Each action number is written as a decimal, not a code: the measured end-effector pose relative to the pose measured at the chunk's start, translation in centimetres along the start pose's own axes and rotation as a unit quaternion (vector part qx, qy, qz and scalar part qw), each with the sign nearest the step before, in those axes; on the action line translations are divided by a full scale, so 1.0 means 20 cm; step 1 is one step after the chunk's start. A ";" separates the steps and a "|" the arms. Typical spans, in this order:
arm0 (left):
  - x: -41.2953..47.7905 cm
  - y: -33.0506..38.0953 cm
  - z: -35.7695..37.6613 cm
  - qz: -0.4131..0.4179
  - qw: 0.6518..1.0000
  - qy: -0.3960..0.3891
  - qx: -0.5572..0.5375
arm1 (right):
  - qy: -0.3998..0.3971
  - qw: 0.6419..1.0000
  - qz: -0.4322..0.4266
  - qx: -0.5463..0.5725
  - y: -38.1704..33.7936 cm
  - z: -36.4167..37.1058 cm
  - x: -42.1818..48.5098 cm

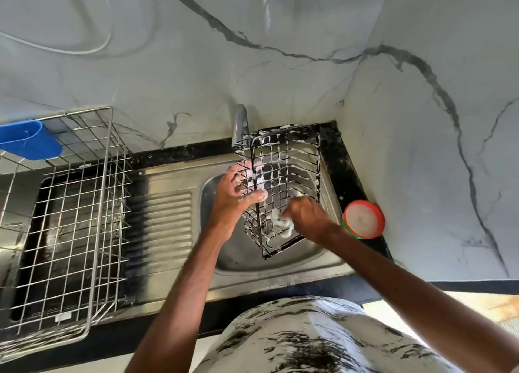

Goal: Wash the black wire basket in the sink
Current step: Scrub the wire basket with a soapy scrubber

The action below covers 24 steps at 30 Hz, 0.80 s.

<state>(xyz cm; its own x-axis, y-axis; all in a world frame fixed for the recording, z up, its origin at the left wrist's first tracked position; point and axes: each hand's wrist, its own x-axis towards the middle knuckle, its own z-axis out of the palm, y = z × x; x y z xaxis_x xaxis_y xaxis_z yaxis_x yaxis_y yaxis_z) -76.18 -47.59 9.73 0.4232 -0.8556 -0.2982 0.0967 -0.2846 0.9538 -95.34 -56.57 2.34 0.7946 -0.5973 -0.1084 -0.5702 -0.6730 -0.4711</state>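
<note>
Now, black wire basket (289, 176): soapy, tilted over sink (238, 256).
Left hand (238, 194): gripping its rim.
Right hand (309, 218): clutching foamy scrubber (279, 223).

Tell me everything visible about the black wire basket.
The black wire basket is a long, rectangular grid of thin, glossy metal-looking wires, streaked with white foam. It stands tilted on end in the sink, top end near the tap. The left hand grips its left rim; the right hand presses a white scrub pad against its lower wires.

Soapy black wire basket (283, 187) over sink (168, 204), both hands — left (236, 195) gripping, right (306, 218) scrubbing
</note>
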 end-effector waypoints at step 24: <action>0.01 0.00 0.01 -0.033 0.994 0.052 0.086 | -0.052 0.966 -0.058 -0.246 -0.04 0.04 -0.24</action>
<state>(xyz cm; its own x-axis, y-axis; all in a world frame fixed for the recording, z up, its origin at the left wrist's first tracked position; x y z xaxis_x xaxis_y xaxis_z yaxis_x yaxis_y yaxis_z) -76.21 -47.88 9.65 0.5121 -0.7861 -0.3460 -0.0240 -0.4158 0.9091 -98.54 -52.82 2.61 0.8616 -0.4750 -0.1789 -0.4851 -0.8743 -0.0149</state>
